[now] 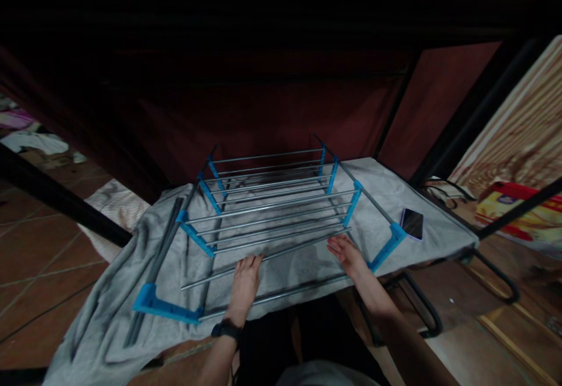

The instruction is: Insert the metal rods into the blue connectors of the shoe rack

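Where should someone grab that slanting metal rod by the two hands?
The rod is probably best pinched at its bare middle, between the left hand and right hand, from above on the near side: it is thin and straight, and rack bars crowd its far side.

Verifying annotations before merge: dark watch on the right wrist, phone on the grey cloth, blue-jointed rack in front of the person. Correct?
One error: the dark watch is on the wrist of the left hand, as the head view shows. The phone is on the grey cloth, and the blue-jointed rack is in front of the person.
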`<state>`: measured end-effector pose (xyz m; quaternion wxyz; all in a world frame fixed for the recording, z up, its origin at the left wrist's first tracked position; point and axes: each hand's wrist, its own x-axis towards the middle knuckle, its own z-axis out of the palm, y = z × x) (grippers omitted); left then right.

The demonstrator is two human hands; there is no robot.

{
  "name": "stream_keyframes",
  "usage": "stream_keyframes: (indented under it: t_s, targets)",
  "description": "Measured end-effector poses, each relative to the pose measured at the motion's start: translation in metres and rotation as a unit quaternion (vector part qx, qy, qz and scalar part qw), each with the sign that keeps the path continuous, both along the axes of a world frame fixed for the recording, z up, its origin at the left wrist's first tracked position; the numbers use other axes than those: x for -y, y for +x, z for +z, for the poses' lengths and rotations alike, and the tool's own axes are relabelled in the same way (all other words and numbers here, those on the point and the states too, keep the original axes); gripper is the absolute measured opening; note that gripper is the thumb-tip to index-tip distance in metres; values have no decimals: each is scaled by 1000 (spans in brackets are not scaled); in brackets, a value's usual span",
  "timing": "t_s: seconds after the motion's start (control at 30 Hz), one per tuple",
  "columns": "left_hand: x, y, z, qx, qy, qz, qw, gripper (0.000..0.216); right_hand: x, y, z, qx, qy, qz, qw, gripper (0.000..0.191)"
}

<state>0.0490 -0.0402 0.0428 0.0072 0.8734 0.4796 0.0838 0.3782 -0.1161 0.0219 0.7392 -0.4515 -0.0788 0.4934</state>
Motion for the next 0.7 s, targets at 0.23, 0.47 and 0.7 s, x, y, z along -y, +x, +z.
stream_keyframes:
  t_s: [0.23,0.47,0.7]
  targets:
    - [1,-3,-11,-3,2,-9,1000,56,6,8,-21,-4,-11,-33,999,33]
    - [2,-16,-22,-12,-17,8,1000,48,6,20,-39,0,-37,-50,998,28]
    - [10,-30,-26,-27,-18,37,999,51,14,32,-50,19,-38,-66,997,24]
